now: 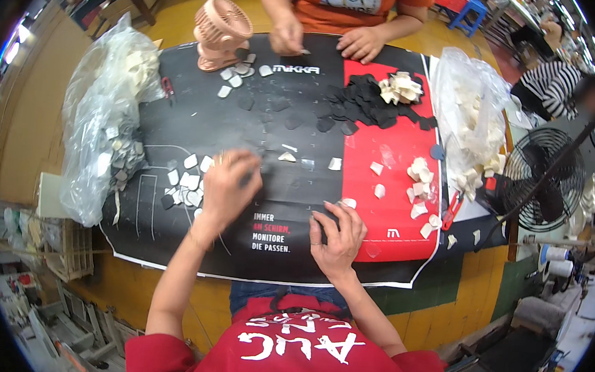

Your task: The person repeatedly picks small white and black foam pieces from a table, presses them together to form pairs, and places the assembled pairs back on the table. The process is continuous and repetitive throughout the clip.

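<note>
My left hand [231,184] is over the left-middle of a black and red printed mat [290,185], its fingers curled together. A slight blur and the curled fingers hide what, if anything, they hold. Below and left of it is a loose group of small white pieces [187,181]. My right hand [339,239] rests near the mat's red part, fingers bent and apart, with a white piece [348,202] by its fingertips. Between and beyond my hands lie a cream scrap [286,156] and another white piece [335,164].
Across the table a person's hands [361,44] are at the mat's far edge. A pink fan [220,33] stands far left. Bags of pieces flank the mat, a left bag [100,121] and a right bag [471,109]. Black pieces [360,100] and a red cutter [453,211] lie right.
</note>
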